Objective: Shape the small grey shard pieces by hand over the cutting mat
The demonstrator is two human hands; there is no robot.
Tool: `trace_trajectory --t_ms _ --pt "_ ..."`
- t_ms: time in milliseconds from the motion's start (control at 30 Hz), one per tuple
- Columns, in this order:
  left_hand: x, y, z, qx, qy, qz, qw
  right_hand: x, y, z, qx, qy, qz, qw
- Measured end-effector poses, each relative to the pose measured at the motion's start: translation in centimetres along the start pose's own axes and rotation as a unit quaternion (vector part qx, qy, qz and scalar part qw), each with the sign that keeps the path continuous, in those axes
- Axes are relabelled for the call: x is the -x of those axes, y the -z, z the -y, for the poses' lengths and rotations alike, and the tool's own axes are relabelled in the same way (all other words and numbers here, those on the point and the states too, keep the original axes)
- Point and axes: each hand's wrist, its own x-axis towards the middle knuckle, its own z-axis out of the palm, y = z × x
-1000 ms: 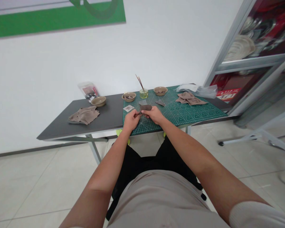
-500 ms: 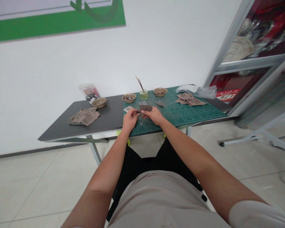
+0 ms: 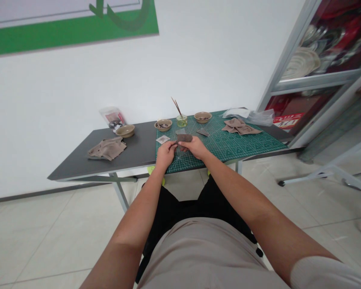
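– Grey table against a white wall, green cutting mat over its right half. Where is the thing being handled?

– Near the mat's front left corner, raised just off it: a small brown piece, flat and dark, like leather or felt

– Who has it?

– The right hand grips its right end, fingers folded round it. The left hand is curled closed at the other end, touching it or nearly; a thin dark sliver shows at its fingertips, too small to name

– How would it handle?

– Light and thin, I'd judge, pliable rather than stiff, not fragile and not slippery. A pinch at one end, thumb over and fingers under, leaves the middle free

– And around it?

– A white card just left, two grey scraps beyond, bowls, a jar of sticks, and a crumpled cloth well apart on the left
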Motion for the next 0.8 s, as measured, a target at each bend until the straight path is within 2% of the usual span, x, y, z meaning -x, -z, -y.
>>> trace_trajectory --t_ms 133,233,633,800 --pt "0.27 -0.3 0.13 -0.009 0.01 0.004 1.0 0.02 0.01 0.1 0.023 0.006 0.007 1.0" --pt "0.27 -0.37 0.3 -0.005 -0.006 0.011 1.0 0.07 0.02 0.18 0.028 0.008 0.011 1.0" --pt "0.31 0.09 -0.1 -0.014 -0.007 0.026 1.0 -0.4 0.38 -0.15 0.036 -0.004 0.033 0.999" --pt "0.52 0.18 -0.16 0.011 -0.016 0.028 0.999 -0.3 0.26 -0.24 0.018 -0.006 0.006 1.0"
